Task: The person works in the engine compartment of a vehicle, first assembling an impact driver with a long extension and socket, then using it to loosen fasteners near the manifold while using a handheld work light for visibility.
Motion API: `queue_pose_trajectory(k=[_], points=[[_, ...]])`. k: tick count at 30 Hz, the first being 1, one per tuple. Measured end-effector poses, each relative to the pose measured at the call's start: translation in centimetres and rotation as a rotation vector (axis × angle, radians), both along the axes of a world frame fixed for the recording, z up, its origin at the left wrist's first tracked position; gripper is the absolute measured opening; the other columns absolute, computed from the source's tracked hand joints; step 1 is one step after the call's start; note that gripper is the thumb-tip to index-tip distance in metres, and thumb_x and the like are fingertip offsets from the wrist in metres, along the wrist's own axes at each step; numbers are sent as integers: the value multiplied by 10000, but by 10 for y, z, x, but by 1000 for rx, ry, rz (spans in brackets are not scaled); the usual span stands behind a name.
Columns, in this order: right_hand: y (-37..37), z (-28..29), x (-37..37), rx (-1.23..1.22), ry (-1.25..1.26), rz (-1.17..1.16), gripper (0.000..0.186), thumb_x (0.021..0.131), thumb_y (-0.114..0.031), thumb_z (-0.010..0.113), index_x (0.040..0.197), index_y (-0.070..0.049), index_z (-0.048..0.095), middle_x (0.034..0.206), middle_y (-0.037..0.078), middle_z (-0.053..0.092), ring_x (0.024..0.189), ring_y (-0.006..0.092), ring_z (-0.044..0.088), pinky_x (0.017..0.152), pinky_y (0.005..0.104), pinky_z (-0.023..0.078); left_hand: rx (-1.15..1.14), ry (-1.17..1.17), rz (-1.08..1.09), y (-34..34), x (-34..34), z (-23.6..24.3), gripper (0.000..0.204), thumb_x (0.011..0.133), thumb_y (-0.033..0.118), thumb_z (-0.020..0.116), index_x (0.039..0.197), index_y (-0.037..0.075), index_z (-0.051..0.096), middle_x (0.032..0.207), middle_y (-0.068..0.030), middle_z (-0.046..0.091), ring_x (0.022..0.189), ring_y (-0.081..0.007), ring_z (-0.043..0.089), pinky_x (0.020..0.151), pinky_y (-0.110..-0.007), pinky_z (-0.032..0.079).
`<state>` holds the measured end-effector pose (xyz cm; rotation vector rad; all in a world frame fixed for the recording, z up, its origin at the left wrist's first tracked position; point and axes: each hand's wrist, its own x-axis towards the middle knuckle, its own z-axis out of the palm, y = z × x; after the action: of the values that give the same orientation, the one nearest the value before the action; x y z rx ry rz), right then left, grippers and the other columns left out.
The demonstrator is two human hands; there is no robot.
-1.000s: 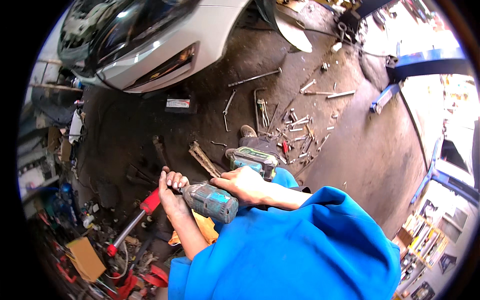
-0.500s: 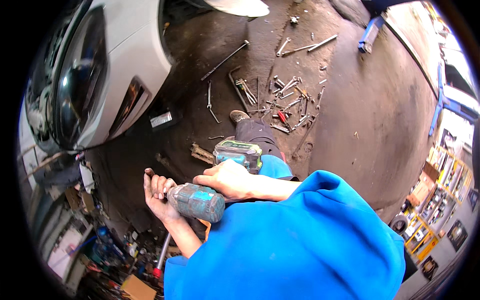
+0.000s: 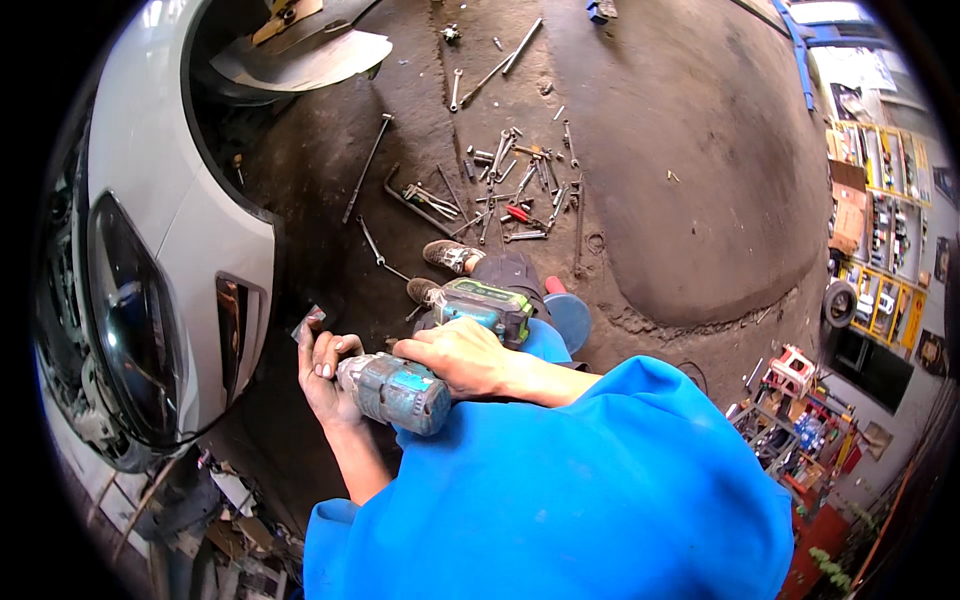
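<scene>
Change: both hands are staying locked on the cordless impact driver (image 3: 425, 372) while the person is turning toward the white car (image 3: 180, 250), so its bumper and headlight are now sitting just left of the hands, closer than half a second ago.
Meaning: work looks to be shifting from handling the tool to lining up on the car's front corner, as a judgement.
Right hand (image 3: 462, 355): wrapping closed around the tool's grip, knuckles up, holding it firmly.
Left hand (image 3: 322, 372): curling around the nose end of the tool, fingers part closed; whether it is pinching a bit or socket cannot be told.
Tool: lying crosswise between the two hands, teal body toward the left hand, green and black battery pack (image 3: 488, 308) just beyond the right hand.
Beyond the hands: shoes (image 3: 448, 255) are resting on the oily concrete, and scattered wrenches (image 3: 505, 185) are lying farther out.
Near the body: a blue sleeve (image 3: 590, 470) is filling the foreground.
</scene>
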<state>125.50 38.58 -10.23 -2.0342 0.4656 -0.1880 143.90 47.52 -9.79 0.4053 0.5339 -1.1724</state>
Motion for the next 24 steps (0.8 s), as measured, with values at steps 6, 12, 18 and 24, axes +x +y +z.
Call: queue_pose_trajectory(k=[6, 12, 18, 24], points=[[36, -1, -4, -31, -17, -116, 422, 639, -150, 678, 1039, -70, 571, 777, 93, 615, 721, 297, 625, 560, 403, 471, -9, 11, -93, 16, 5, -7, 199, 970, 160, 446, 981, 10, 578, 481, 41, 276, 412, -56, 312, 645, -242, 413], [61, 5, 12, -42, -87, -121, 424, 642, -162, 667, 1048, -100, 560, 763, 99, 602, 704, 325, 614, 544, 432, 461, -61, 15, -69, 45, 19, -1, 229, 976, 179, 434, 951, 13, 590, 473, 38, 297, 416, -59, 315, 653, -243, 420], [75, 10, 27, -46, -118, -59, 423, 638, -202, 678, 1027, -92, 552, 779, 97, 610, 701, 326, 610, 543, 430, 456, -32, -65, -1, 71, 29, 6, 212, 971, 204, 455, 957, 31, 576, 479, 48, 304, 416, -47, 327, 651, -235, 430], [81, 14, 40, -38, -82, 54, 478, 669, -235, 688, 1087, -51, 550, 855, 133, 629, 760, 334, 617, 593, 410, 463, 205, -250, 46, 81, 25, 20, 184, 963, 218, 479, 941, 50, 551, 480, 59, 315, 409, -36, 338, 614, -208, 443]])
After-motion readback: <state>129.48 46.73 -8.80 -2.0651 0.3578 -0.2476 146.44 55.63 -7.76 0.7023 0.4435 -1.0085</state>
